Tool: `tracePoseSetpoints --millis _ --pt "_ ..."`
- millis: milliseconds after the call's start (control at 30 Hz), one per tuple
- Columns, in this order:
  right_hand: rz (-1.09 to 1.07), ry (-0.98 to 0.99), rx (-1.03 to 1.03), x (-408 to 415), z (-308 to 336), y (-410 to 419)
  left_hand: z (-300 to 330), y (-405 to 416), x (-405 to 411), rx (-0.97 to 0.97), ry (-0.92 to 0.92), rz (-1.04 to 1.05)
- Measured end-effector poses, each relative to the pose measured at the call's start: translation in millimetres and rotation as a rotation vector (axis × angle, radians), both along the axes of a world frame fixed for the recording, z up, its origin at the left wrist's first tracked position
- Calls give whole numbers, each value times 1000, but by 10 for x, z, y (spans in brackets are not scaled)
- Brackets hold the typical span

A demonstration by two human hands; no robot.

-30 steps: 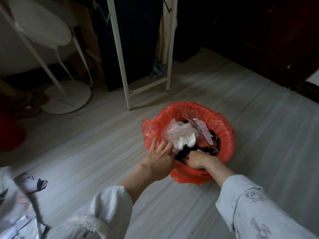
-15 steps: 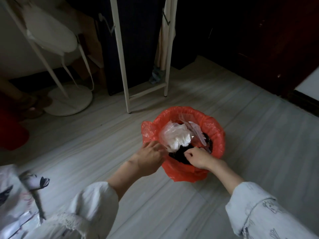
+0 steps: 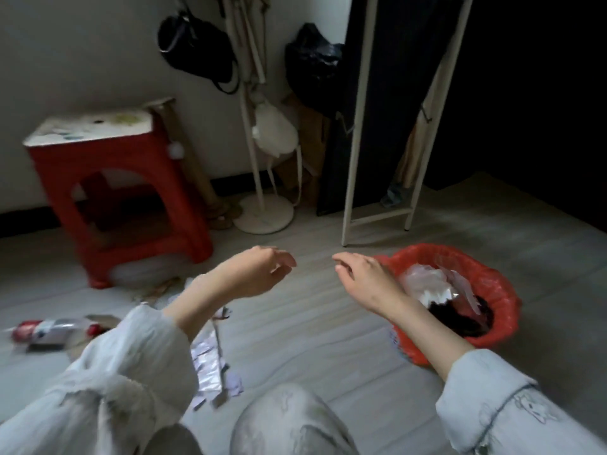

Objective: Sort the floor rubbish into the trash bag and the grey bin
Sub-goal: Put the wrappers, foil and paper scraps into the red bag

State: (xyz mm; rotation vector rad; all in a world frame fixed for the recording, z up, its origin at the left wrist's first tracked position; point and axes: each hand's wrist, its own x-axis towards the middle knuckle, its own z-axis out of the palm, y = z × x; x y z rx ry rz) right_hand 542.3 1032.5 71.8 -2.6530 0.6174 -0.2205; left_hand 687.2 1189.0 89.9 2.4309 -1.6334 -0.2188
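Hovering above the floor (image 3: 312, 330), both hands are empty with loosely spread fingers: the left hand (image 3: 259, 274) and the right hand (image 3: 368, 277), the latter just left of the red trash bag (image 3: 492, 284). The bag holds crumpled plastic. Torn paper scraps (image 3: 210, 359) lie well left of the bag, a flattened bottle (image 3: 49, 330) farther left. Beyond stands a red stool (image 3: 115, 178).

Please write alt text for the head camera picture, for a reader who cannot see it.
A person's left hand and right hand, both empty with relaxed fingers, hover above a pale wooden floor. A red trash bag full of rubbish sits at right; torn paper scraps and a crushed plastic bottle lie at left, near a red stool.
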Motion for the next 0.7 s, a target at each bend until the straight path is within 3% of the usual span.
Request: tracePoseSetpoints --millis 267,467,700 --pt "194 -30 46 717 -58 1179 -178 1515 340 -142 118 328" --pt "322 181 71 1430 -687 1522 -1156 2042 677 -23 307 480" --pt "411 423 184 1989 -1887 1478 -2606 1988 944 180 409 564"
